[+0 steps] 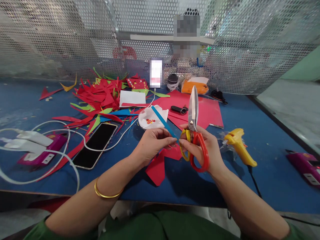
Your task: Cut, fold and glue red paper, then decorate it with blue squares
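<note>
Pinched between the thumb and fingers of my left hand (pixel 156 145) is a narrow blue strip (pixel 163 122), which slants up and to the left. My right hand (pixel 202 146) is closed round scissors (pixel 193 108) with red and yellow handles; their blades point up and look closed. My right fingertips are close to the lower end of the strip; whether they touch it I cannot tell. Below my left hand lies a cut red piece (pixel 157 168). Beyond the strip is a white round item (pixel 147 115) with small red and yellow bits on it.
Red, green and blue scraps (pixel 100 95) heap at the back left. A black phone (pixel 96 145), white cables and a purple power strip (pixel 47 156) lie left. Keys (pixel 178 109) rest on red sheets (pixel 212 111). A yellow glue gun (pixel 240 146) lies right, before another purple strip (pixel 303 166).
</note>
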The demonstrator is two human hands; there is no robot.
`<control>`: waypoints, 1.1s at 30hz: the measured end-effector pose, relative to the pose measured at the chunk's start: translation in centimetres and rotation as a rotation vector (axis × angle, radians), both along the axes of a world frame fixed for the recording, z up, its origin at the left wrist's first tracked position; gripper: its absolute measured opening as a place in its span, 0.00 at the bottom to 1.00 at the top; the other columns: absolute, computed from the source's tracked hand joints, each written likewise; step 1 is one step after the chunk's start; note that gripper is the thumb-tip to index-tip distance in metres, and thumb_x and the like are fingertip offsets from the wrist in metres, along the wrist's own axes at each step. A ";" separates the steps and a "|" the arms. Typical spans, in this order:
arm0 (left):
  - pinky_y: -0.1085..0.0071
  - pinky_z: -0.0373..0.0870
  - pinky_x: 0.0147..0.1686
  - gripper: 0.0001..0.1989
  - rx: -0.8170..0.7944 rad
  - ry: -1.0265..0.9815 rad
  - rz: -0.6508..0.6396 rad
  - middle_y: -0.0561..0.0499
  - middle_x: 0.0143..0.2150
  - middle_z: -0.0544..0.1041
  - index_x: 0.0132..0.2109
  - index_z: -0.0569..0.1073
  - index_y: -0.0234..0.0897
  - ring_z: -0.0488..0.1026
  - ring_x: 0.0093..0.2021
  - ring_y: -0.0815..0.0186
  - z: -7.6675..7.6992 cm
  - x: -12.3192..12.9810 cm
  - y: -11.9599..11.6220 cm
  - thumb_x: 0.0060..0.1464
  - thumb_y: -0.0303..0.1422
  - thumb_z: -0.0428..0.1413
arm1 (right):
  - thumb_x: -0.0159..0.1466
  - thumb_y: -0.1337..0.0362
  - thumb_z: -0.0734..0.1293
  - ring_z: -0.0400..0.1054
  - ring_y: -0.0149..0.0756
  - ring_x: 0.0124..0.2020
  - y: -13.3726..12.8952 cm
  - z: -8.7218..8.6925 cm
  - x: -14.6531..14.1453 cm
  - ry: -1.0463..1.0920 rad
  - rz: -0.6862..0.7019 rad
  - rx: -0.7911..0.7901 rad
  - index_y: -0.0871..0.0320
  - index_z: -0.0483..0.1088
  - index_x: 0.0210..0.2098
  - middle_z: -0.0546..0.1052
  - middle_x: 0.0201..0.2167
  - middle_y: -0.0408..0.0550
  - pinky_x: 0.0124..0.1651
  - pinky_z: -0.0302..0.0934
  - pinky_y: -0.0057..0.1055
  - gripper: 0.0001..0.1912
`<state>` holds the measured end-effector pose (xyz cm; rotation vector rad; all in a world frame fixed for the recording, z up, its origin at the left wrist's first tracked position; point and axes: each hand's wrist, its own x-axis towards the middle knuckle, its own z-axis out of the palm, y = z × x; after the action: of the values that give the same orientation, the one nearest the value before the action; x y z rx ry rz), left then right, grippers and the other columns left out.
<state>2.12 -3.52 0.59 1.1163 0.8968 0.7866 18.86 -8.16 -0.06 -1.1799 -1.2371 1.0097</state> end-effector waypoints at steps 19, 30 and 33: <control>0.70 0.74 0.36 0.10 0.055 -0.120 0.318 0.50 0.29 0.81 0.28 0.76 0.35 0.78 0.31 0.67 1.7 -2.5 2.2 0.44 0.35 0.68 | 0.59 0.46 0.72 0.75 0.43 0.37 0.7 0.5 2.8 -0.800 0.022 0.185 0.54 0.71 0.56 0.79 0.40 0.52 0.38 0.70 0.36 0.30; 0.71 0.73 0.34 0.07 0.141 -0.018 0.304 0.52 0.28 0.79 0.29 0.75 0.35 0.78 0.32 0.67 1.6 -2.2 2.1 0.47 0.33 0.64 | 0.65 0.50 0.68 0.73 0.40 0.32 0.5 0.0 2.7 -0.940 0.077 0.274 0.57 0.70 0.59 0.76 0.37 0.51 0.33 0.69 0.33 0.27; 0.71 0.73 0.34 0.06 0.155 -0.014 0.298 0.52 0.29 0.80 0.30 0.76 0.35 0.78 0.32 0.68 1.4 -2.2 2.2 0.48 0.33 0.64 | 0.65 0.50 0.67 0.71 0.38 0.29 0.4 0.1 2.6 -0.942 0.070 0.290 0.58 0.71 0.58 0.76 0.35 0.50 0.33 0.68 0.34 0.26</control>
<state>-0.05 -1.30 2.03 1.1233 1.0170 1.1226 21.41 -7.74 0.08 -1.4259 -2.0768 0.2543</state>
